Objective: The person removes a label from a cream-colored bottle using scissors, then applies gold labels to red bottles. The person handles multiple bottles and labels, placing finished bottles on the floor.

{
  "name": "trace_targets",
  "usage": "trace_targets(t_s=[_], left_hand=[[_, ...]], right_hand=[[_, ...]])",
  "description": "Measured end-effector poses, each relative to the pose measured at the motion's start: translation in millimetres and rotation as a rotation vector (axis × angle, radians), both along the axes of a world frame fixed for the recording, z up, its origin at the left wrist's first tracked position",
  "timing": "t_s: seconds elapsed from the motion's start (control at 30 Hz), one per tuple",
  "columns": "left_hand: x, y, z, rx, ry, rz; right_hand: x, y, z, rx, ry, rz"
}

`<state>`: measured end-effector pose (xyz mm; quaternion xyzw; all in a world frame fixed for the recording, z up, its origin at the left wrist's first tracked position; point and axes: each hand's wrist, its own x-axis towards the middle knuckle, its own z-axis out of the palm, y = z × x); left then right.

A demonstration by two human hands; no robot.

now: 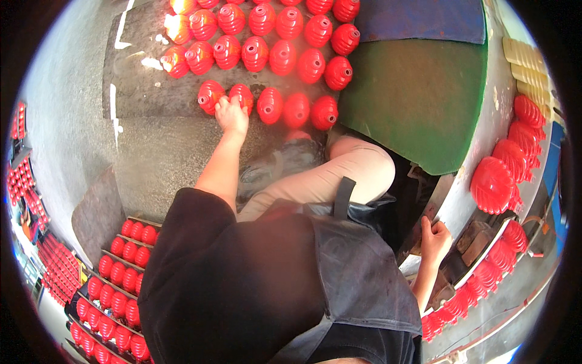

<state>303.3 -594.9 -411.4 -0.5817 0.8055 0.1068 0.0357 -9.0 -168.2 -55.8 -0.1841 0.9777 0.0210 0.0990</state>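
Note:
My left hand (232,116) reaches forward to the front row of red ribbed lantern shells and is closed on one red lantern shell (243,96). Each shell is glossy and rounded, and several show a small hole in the end. Just left of my hand lies another shell (210,97); to its right are more, the nearest being a shell (270,105). Out to the right, my right hand (435,240) is curled closed beside the pale ledge (456,209). Whatever its fingers hold, if anything, is hidden.
Further rows of red shells (254,53) cover the dark mat (145,85). A green sheet (418,103) and a blue sheet (418,21) lie at the right. Larger red pieces (492,182) line the far right. Racks of red shells (115,291) stand at lower left.

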Motion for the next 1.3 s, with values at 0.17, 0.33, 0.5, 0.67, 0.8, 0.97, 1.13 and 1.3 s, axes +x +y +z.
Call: trace_targets(t_s=[0.17, 0.33, 0.5, 0.67, 0.8, 0.97, 1.13, 1.3], left_hand=[[14.5, -18.3, -17.9, 0.159, 0.328, 0.039], [12.2, -15.9, -24.3, 0.085, 0.320, -0.061], [9.9, -12.2, -20.1, 0.110, 0.305, -0.040], [17.7, -16.7, -11.1, 0.123, 0.339, -0.088], [25.0, -23.1, -11.1, 0.176, 0.351, -0.185], [24.8, -26.0, -22.2, 0.159, 0.292, -0.201], [24.0, -25.0, -23.4, 0.127, 0.281, -0.173], [28.4, -28.8, -0.2, 0.096, 0.337, -0.140]], right_hand=[[0.2, 0.1, -0.7, -0.015, -0.019, -0.023], [1.2, 0.5, -0.9, -0.013, -0.012, -0.022], [0.1, 1.3, -0.4, 0.011, 0.001, 0.001], [-1.2, 2.3, -1.4, 0.015, -0.009, -0.006], [-1.1, 3.3, -1.6, 0.037, 0.002, -0.007], [-0.8, 3.0, -1.6, 0.026, -0.010, -0.014], [0.2, 1.4, -0.6, 0.008, -0.003, -0.010], [-0.1, 0.4, -0.5, 0.041, 0.023, 0.013]])
